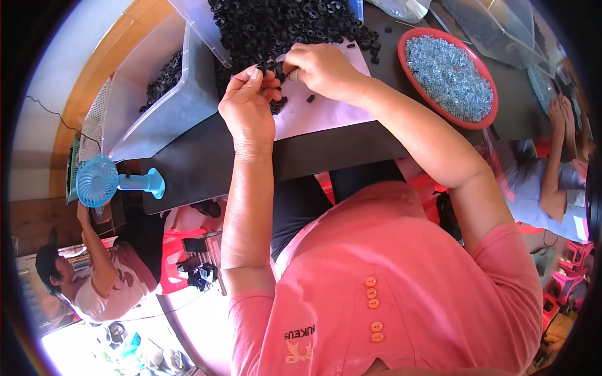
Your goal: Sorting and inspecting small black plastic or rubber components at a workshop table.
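Observation:
My left hand [246, 106] is closed in a pinch on a small black plastic part [261, 71], held up above the table. Close on its right, my right hand [321, 70] has its thumb and fingertips pressed together, almost touching the left fingers. Whatever sits in that right pinch is too small and covered to make out. Beyond both hands spreads a large heap of similar black plastic parts [282, 25]. A few loose ones lie on the pale pinkish sheet [323, 117] beneath my hands.
A red bowl [411, 78] of small shiny pale-blue pieces [448, 78] stands to the right. On the left are a clear plastic bin [172, 119] with more black parts and a blue fan [98, 180] by the dark table's [207, 160] edge. Other people sit on both sides.

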A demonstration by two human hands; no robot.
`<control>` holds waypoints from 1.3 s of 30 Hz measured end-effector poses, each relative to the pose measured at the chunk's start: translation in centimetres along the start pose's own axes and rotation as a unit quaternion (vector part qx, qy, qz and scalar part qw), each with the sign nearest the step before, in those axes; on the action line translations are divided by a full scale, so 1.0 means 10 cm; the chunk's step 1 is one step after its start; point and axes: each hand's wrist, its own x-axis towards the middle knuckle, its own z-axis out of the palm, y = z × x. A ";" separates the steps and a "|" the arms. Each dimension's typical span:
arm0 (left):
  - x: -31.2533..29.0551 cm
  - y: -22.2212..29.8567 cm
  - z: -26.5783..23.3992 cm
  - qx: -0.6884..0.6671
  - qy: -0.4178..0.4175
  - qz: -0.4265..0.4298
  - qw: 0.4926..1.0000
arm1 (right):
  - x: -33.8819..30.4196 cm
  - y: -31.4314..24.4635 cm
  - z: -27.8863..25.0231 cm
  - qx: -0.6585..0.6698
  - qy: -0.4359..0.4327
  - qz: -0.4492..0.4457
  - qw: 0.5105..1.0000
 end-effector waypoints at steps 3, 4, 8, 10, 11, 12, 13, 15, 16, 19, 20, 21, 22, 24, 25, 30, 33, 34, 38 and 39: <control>-0.01 0.03 0.13 0.032 0.066 0.075 0.994 | 0.02 -0.15 -0.18 0.198 0.005 0.045 0.979; 0.01 0.06 0.18 0.032 0.065 0.079 0.994 | 0.01 -0.21 -0.21 0.305 -0.004 0.080 0.949; 0.18 0.09 0.32 -0.031 0.019 0.054 0.998 | -0.03 -0.40 -0.21 0.378 -0.004 0.097 0.921; 0.20 0.07 0.41 -0.038 0.022 0.007 0.999 | -0.07 -0.43 -0.14 0.393 -0.010 0.109 0.913; 0.22 0.03 0.39 -0.052 0.023 0.000 0.998 | -0.08 -0.44 -0.14 0.352 -0.011 0.101 0.930; 0.24 -0.03 0.34 -0.066 0.020 -0.005 0.998 | -0.08 -0.41 -0.12 0.353 -0.010 0.099 0.930; 0.25 -0.07 0.30 -0.080 0.017 -0.009 0.997 | -0.08 -0.39 -0.11 0.357 -0.017 0.099 0.929; 0.22 -0.09 0.32 -0.078 0.031 -0.022 0.996 | -0.10 -0.38 -0.09 0.365 -0.026 0.107 0.924; 0.22 -0.09 0.32 -0.071 0.033 -0.024 0.997 | -0.10 -0.39 -0.08 0.369 -0.028 0.108 0.923; 0.23 -0.10 0.28 -0.072 0.031 -0.021 0.997 | -0.08 -0.41 -0.08 0.324 -0.027 0.081 0.942; 0.22 -0.11 0.29 -0.071 0.030 -0.023 0.997 | -0.09 -0.43 -0.09 0.294 -0.020 0.057 0.954; 0.21 -0.10 0.28 -0.072 0.031 -0.022 0.997 | -0.09 -0.43 -0.10 0.263 -0.014 0.033 0.964; 0.21 -0.10 0.27 -0.076 0.027 -0.022 0.997 | -0.09 -0.44 -0.08 0.262 -0.014 0.032 0.964; 0.21 -0.11 0.26 -0.084 0.010 -0.022 0.996 | -0.10 -0.44 -0.04 0.163 0.038 -0.025 0.986; 0.22 -0.11 0.23 -0.088 -0.002 -0.020 0.996 | -0.10 -0.45 -0.03 0.160 0.038 -0.024 0.986; 0.16 -0.08 0.27 -0.080 0.013 -0.012 0.997 | -0.11 -0.46 -0.01 0.207 0.047 -0.026 0.977; 0.17 -0.10 0.27 -0.075 0.006 -0.009 0.997 | -0.12 -0.44 -0.03 0.221 0.036 -0.013 0.974; 0.19 -0.12 0.26 -0.077 0.004 -0.011 0.997 | -0.13 -0.42 -0.04 0.206 0.031 -0.020 0.978; 0.18 -0.13 0.27 -0.029 0.046 0.051 0.997 | -0.04 -0.36 -0.22 0.247 0.088 0.017 0.965; 0.17 -0.14 0.29 0.015 0.043 0.053 0.998 | -0.02 -0.36 -0.32 0.267 0.121 0.043 0.955</control>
